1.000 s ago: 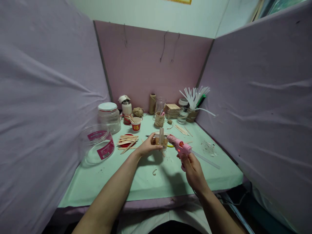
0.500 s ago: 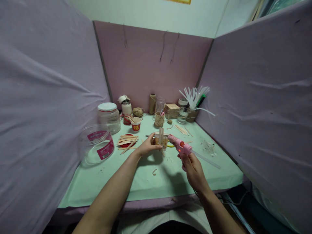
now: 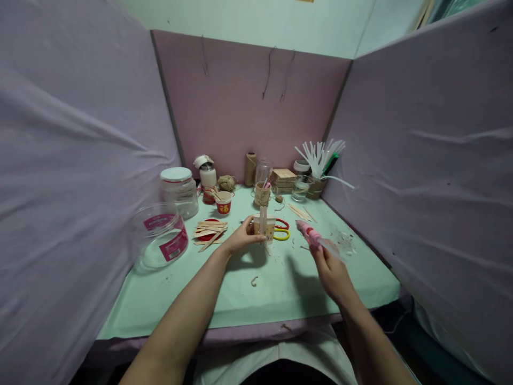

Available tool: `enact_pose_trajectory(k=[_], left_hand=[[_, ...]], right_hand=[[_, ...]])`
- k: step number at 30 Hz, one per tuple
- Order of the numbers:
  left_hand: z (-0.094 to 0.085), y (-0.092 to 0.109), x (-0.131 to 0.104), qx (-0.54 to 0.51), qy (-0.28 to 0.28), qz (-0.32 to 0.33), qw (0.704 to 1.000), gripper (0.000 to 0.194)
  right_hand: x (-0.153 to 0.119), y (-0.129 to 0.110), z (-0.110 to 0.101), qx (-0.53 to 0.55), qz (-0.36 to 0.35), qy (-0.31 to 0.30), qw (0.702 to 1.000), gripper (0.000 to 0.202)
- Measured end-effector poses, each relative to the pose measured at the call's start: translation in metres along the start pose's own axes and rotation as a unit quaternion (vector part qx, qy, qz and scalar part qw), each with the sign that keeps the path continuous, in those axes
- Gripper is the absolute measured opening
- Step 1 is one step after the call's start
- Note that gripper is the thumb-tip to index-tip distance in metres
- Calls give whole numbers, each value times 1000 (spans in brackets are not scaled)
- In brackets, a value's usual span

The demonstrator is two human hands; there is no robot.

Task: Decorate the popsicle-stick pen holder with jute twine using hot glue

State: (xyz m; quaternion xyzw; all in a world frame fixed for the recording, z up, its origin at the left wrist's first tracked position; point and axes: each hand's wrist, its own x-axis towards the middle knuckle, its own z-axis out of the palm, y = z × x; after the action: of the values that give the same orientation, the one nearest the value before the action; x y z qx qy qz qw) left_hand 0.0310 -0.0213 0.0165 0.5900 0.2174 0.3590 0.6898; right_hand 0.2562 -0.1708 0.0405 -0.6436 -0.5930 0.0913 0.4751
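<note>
My left hand (image 3: 245, 236) is closed around a patterned paper cup (image 3: 271, 229) near the middle of the table. Two wooden craft sticks (image 3: 263, 222) stand upright against the cup's near side, with my thumb across their lower part. To the right, my right hand (image 3: 329, 267) grips a pink hot glue gun (image 3: 311, 234); a clear glue stick (image 3: 333, 249) juts from its back, somewhat blurred. The gun's nozzle points away and to the left, apart from the cup. Just behind the cup lie scissors (image 3: 284, 234) with red and yellow handles, their blades partly hidden.
Craft sticks (image 3: 212, 229) lie piled on a red lid at left, near a clear plastic tub (image 3: 138, 243) and a lidded jar (image 3: 179, 195). A red cup (image 3: 223, 206), twine ball (image 3: 226, 184) and glue sticks (image 3: 318, 160) stand farther back. Scraps (image 3: 344, 243) litter the right.
My right hand has drawn the glue gun away from the cup, to the right, which uncovers the scissors' handles. My left hand keeps its hold on the cup and sticks.
</note>
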Motion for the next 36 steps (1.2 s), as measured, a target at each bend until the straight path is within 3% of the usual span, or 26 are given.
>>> enact_pose_trajectory(k=[3, 6, 9, 11, 13, 15, 18, 20, 23, 25, 28, 31, 34, 36], left_hand=[[-3, 5, -2, -6, 23, 9, 1000, 64], [-6, 11, -4, -6, 50, 17, 999, 63], [-8, 15, -4, -18, 77, 13, 997, 67], [-10, 16, -3, -29, 88, 11, 996, 70], [-12, 16, -2, -35, 100, 9, 994, 73], [-13, 16, -1, -38, 110, 9, 993, 75], [-14, 15, -1, -41, 116, 16, 992, 75], [-15, 14, -2, -44, 114, 21, 992, 73], [-15, 13, -1, -51, 114, 25, 992, 74], [-16, 13, 0, -56, 118, 28, 991, 75], [-16, 14, 1, -60, 127, 29, 990, 77], [-16, 14, 1, -66, 129, 23, 989, 76], [-16, 12, 1, -73, 136, 18, 988, 77], [-15, 11, 1, -76, 143, 10, 987, 76]], right_hand=[[13, 40, -17, -233, 9, -13, 972, 40], [13, 78, -31, -412, 100, -17, 905, 39], [7, 96, -39, -467, 168, -51, 867, 45], [8, 92, -43, -472, 187, -73, 858, 46], [14, 74, -41, -467, 175, -71, 864, 46], [25, 45, -29, -435, 121, -73, 889, 42], [41, -3, 13, -312, 24, -186, 931, 29], [50, -28, 50, -290, 36, -270, 918, 26], [59, -42, 95, -288, 54, -302, 907, 23], [63, -40, 112, -284, 61, -313, 904, 21], [67, -31, 119, -269, 66, -327, 904, 14], [66, -24, 114, -249, 70, -314, 914, 13], [66, -18, 102, -226, 73, -265, 935, 15], [67, -14, 92, -128, 80, -199, 968, 17]])
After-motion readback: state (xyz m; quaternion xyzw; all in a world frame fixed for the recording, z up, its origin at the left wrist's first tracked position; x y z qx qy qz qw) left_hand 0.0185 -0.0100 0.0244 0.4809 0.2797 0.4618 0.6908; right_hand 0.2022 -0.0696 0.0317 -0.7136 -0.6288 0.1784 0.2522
